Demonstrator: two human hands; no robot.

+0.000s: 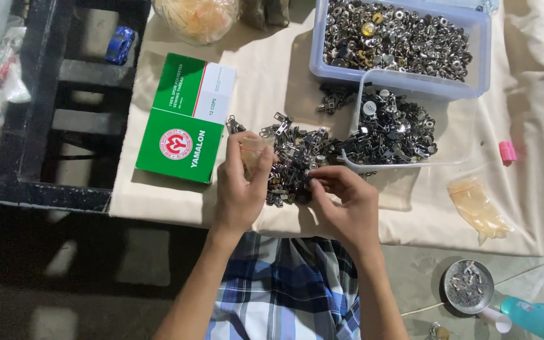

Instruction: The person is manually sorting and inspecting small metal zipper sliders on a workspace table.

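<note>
Metal zipper pulls [297, 157] lie heaped on a cream cloth [272, 82], directly under and just beyond both hands. Left hand [240, 186] is curled around a small clear plastic bag [253, 154], pinched between thumb and fingers at the heap's left edge. Right hand [344, 201] has fingertips closed on one small pull at the heap's near side. Green and white box [187, 126] sits just left; a clear tub [410, 135] of pulls lies tipped to the right.

Both my forearms reach forward and converge. My left hand [242, 182] is raised, fingers curled and pinched together; my right hand [341, 201] bends inward at the wrist, fingertips [313, 179] pinched.
</note>
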